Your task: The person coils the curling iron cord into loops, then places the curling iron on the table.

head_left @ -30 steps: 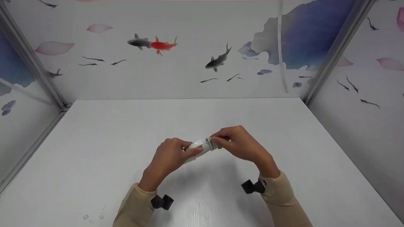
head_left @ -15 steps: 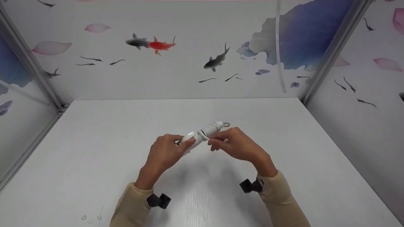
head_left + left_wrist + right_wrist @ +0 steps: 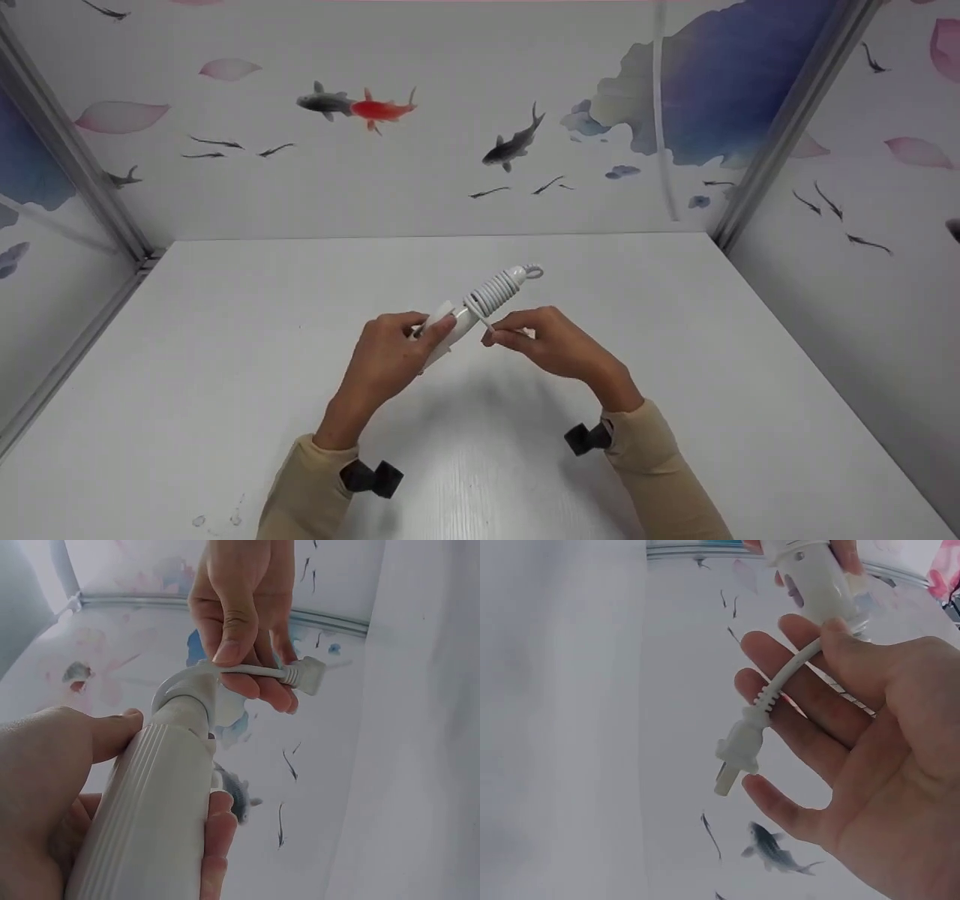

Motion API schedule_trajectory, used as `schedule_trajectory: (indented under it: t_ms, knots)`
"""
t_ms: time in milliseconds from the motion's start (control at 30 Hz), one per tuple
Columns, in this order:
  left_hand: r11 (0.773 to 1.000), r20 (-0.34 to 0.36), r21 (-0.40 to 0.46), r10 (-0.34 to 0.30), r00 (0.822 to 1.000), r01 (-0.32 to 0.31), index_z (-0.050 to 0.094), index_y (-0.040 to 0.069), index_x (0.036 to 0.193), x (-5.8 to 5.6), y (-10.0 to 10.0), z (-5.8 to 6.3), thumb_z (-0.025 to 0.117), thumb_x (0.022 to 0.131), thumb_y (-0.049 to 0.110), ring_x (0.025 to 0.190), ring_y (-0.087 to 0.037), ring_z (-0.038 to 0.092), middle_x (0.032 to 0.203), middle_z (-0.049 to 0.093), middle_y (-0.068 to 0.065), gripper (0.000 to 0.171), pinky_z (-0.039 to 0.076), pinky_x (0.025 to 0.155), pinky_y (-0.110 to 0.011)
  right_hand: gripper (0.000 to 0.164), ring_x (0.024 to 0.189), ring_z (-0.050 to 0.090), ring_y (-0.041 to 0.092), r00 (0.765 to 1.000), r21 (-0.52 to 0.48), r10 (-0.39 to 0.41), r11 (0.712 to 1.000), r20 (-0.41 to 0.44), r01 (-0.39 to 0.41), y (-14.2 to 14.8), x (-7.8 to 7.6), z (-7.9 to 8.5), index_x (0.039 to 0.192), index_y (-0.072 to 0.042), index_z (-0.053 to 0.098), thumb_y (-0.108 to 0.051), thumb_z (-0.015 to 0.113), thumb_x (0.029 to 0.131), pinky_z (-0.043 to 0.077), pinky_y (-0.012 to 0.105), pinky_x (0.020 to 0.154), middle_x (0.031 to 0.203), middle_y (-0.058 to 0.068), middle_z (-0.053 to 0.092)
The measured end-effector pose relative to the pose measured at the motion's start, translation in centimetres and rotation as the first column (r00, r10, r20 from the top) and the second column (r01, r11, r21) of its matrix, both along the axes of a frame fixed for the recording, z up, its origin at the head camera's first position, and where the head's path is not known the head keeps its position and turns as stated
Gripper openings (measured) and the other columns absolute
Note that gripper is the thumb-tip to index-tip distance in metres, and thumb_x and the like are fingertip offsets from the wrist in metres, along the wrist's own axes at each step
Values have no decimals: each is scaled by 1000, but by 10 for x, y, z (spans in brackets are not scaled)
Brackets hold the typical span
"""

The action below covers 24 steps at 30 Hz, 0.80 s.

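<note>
A slim white electric appliance (image 3: 464, 323), wand-shaped like a hair iron, is held above the table and tilted up to the right. My left hand (image 3: 394, 349) grips its body, thumb on the near side. White cord (image 3: 491, 294) is wound in several turns round its far part, and a small cord loop sticks out at the tip. With thumb and fingers my right hand (image 3: 559, 345) pinches the cord's free end. In the right wrist view a two-pin plug (image 3: 744, 739) hangs past those fingers. The ribbed white body (image 3: 146, 817) fills the lower left wrist view.
Below the hands lies a white tabletop (image 3: 262, 420), with faint marks at front left. White panels (image 3: 420, 187) printed with fish and petals enclose the back and sides, joined by metal posts (image 3: 795, 127). A black camera sits on each wrist.
The wound part of the appliance has come into view and swung upward, farther from me. My right hand has moved slightly left and down round it, drawing the cord's end across the near side.
</note>
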<state>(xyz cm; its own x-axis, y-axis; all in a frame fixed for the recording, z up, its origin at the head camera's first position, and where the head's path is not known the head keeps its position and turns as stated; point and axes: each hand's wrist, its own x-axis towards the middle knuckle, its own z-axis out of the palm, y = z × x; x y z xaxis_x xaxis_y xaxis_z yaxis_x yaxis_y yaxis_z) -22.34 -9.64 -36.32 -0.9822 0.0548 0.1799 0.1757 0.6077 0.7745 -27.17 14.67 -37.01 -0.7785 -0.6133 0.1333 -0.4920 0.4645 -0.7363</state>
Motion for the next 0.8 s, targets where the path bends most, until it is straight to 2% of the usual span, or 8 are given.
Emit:
schedule_trajectory:
  t_ms: [133, 267, 433, 500, 567, 667, 733, 800]
  knots:
    - [995, 87, 95, -47, 995, 38, 75, 9, 109, 0, -3, 1, 65, 94, 50, 74, -19, 64, 96, 70, -10, 44, 54, 61, -29, 20, 104, 64, 19, 1000, -33, -6, 999, 14, 7, 1, -5, -5, 110, -14, 76, -24, 61, 100, 51, 44, 96, 111, 1, 75]
    - [984, 139, 159, -102, 985, 80, 74, 10, 111, -1, -6, 2, 64, 94, 52, 73, -20, 65, 96, 70, -11, 46, 54, 62, -29, 21, 102, 64, 18, 999, -59, 4, 998, 37, -1, 2, -8, -7, 109, -12, 77, -25, 63, 99, 52, 42, 96, 109, 3, 75]
    - [962, 161, 193, -225, 961, 193, 74, 13, 107, -4, -10, 2, 61, 95, 54, 68, -20, 65, 92, 70, -10, 45, 53, 60, -31, 20, 103, 65, 17, 994, -58, 9, 998, 109, -2, 2, -8, -9, 106, -14, 77, -28, 67, 96, 52, 45, 100, 107, 1, 75]
    - [944, 150, 177, -305, 941, 277, 73, 14, 103, -4, -14, 2, 60, 97, 52, 66, -20, 64, 90, 69, -10, 41, 52, 60, -31, 18, 102, 66, 16, 994, -30, 1, 1000, 113, 3, 3, -6, -9, 107, -15, 75, -26, 71, 94, 52, 43, 99, 106, 1, 74]
    - [913, 132, 158, -396, 908, 375, 72, 14, 101, -3, -19, 1, 62, 97, 46, 67, -19, 63, 90, 69, -9, 34, 52, 59, -32, 17, 93, 66, 12, 991, -7, 13, 1000, 135, -12, 3, -3, -7, 104, -13, 74, -22, 75, 91, 54, 35, 92, 100, 0, 74]
    - [858, 119, 107, -513, 850, 502, 70, 15, 99, -1, -24, 1, 69, 93, 39, 69, -17, 61, 89, 66, -6, 24, 52, 60, -31, 13, 77, 60, 7, 980, -62, 145, 989, 133, -138, 4, 3, 1, 97, -2, 73, -11, 75, 88, 52, 25, 76, 87, 1, 71]
    - [828, 123, 97, -560, 819, 552, 70, 16, 99, 0, -27, 2, 76, 88, 35, 70, -15, 60, 87, 65, -4, 23, 52, 60, -29, 10, 68, 51, 4, 962, -110, 228, 971, 150, -213, 5, 5, 6, 89, 2, 71, -7, 72, 87, 46, 21, 66, 76, -3, 64]
    - [804, 127, 90, -594, 794, 587, 69, 15, 98, 0, -29, 3, 81, 83, 31, 71, -14, 60, 87, 65, -2, 25, 51, 63, -27, 9, 66, 47, 4, 949, -150, 276, 956, 151, -254, 6, 4, 6, 85, 4, 70, -5, 71, 87, 44, 22, 64, 73, -5, 59]
